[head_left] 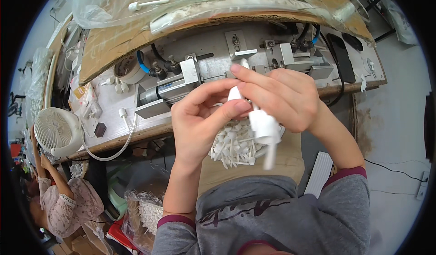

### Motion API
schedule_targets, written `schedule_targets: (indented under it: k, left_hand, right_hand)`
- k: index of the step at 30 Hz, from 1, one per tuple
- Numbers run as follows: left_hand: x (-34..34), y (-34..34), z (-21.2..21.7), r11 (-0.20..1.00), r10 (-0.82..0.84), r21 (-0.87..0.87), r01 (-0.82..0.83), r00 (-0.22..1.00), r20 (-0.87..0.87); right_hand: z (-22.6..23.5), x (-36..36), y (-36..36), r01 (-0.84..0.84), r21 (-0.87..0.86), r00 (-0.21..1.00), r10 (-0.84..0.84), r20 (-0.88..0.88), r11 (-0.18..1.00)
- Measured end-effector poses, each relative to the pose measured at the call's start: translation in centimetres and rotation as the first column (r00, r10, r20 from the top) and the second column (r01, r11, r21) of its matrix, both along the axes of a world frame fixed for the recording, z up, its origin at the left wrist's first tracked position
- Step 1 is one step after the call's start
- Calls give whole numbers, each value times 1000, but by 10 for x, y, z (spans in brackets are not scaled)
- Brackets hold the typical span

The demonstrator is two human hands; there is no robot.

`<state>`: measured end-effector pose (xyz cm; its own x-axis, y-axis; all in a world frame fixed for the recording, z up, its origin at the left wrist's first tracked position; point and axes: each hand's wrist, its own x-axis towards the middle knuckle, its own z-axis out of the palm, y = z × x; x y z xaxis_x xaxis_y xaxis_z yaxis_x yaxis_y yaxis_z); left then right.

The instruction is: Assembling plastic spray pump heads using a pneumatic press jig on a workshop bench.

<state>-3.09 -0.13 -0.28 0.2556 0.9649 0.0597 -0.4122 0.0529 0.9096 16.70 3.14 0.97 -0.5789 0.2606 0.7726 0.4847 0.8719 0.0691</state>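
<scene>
My left hand [204,114] pinches a small white plastic piece [235,94] between thumb and fingers, just in front of the metal fixture. My right hand [286,96] meets it from the right, its fingers closed and their tips close to the same piece. Under the right fingers is a white cap with a thin stem [264,127], smeared by motion; its upper end is hidden by the hand. Another white stem [245,63] shows behind the right fingertips. Below both hands, a pile of white capped stems [234,146] lies at my lap.
A metal fixture [236,48] with two cylinders and blue hoses stands on the bench. Cardboard [127,41] bearing more capped stems overhangs it. A white fan [56,130], tape roll [131,69] and black phone [340,57] lie around. Another person [68,205] sits at left.
</scene>
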Motion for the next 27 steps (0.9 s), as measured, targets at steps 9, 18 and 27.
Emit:
schedule_targets:
  k: [9,18,27]
  left_hand:
    - [11,-4,-27,608,648,760,228,411,-642]
    - [23,5,-26,704,599,662,257,286,-748]
    - [23,4,-21,747,483,631,210,482,-731]
  right_hand:
    - [-1,21,-20,163,-305,921,-256,-295,938]
    - [-12,30,-26,224,-217,929,-276,-247,950]
    - [-28,32,-29,198,-106,971,-210,-111,974]
